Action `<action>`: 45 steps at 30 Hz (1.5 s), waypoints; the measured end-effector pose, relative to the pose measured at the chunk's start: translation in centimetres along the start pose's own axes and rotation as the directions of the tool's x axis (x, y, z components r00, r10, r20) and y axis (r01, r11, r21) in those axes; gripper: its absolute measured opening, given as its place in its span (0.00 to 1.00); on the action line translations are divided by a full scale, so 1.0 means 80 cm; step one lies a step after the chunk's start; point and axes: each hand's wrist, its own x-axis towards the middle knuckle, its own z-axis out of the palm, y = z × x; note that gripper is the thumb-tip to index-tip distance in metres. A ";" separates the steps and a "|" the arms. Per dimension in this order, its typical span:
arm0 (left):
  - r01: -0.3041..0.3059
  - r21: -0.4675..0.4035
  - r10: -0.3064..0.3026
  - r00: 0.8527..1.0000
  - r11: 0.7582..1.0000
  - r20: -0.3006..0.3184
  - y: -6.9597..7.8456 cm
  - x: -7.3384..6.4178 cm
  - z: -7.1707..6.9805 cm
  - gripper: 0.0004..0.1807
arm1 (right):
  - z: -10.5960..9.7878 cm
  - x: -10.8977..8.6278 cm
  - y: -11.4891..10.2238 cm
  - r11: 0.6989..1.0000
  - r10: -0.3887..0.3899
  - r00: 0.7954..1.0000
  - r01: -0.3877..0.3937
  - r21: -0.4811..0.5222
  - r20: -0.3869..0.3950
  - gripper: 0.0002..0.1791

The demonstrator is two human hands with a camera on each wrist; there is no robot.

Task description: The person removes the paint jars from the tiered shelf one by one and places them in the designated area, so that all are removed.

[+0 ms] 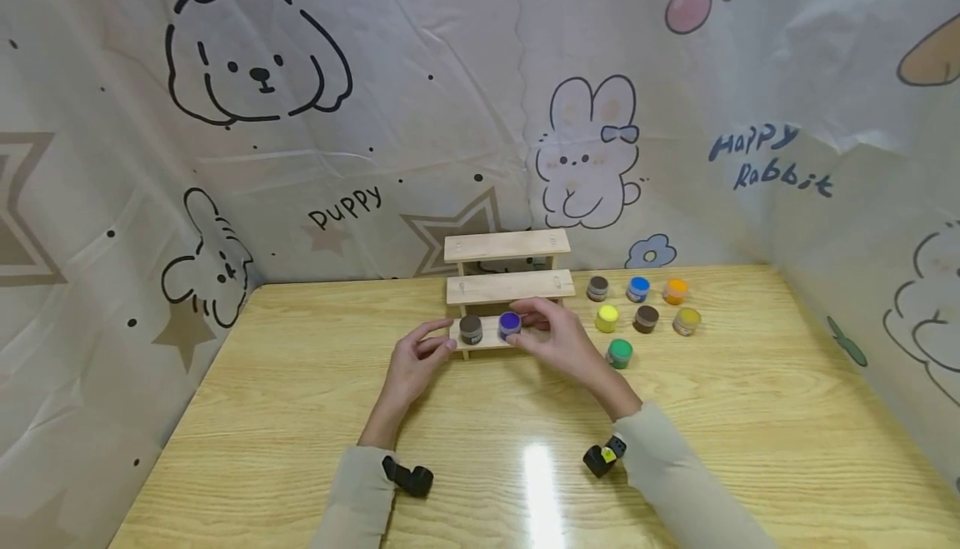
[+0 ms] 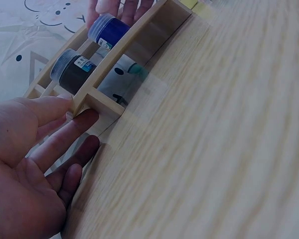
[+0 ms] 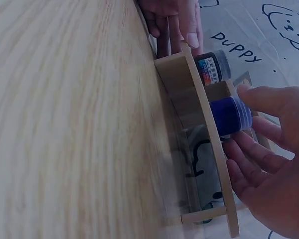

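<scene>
A three-step wooden rack stands at the back of the table. On its lowest step sit a black-looking paint jar to the left and a purple-blue paint jar right of it, both upright with clear lids. My left hand pinches the left end of that step, thumb above and fingertips below, as the left wrist view shows at the step's end. My right hand holds the purple-blue jar between thumb and fingers, close over the step.
Right of the rack, several paint jars stand on the table: a green jar, a yellow jar, a blue jar, an orange jar, plus dark and ochre ones. A printed cloth hangs behind the table.
</scene>
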 end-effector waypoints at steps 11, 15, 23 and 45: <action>0.002 -0.001 -0.002 1.000 1.000 -0.003 0.000 0.000 0.001 0.22 | 0.006 0.003 -0.002 0.998 0.033 0.999 -0.034 -0.050 -0.009 0.23; 0.007 -0.002 -0.007 1.000 1.000 0.001 0.010 -0.004 0.000 0.21 | 0.007 0.004 -0.001 0.998 0.047 0.999 -0.048 -0.042 -0.009 0.20; 0.019 -0.001 -0.019 1.000 1.000 0.008 0.044 -0.016 0.000 0.20 | -0.007 -0.004 -0.012 0.999 0.035 0.999 -0.035 -0.003 -0.023 0.20; 0.028 -0.007 -0.028 0.999 1.000 0.019 0.016 -0.004 -0.001 0.22 | -0.107 -0.063 -0.017 0.989 0.029 0.993 -0.045 -0.139 -0.113 0.20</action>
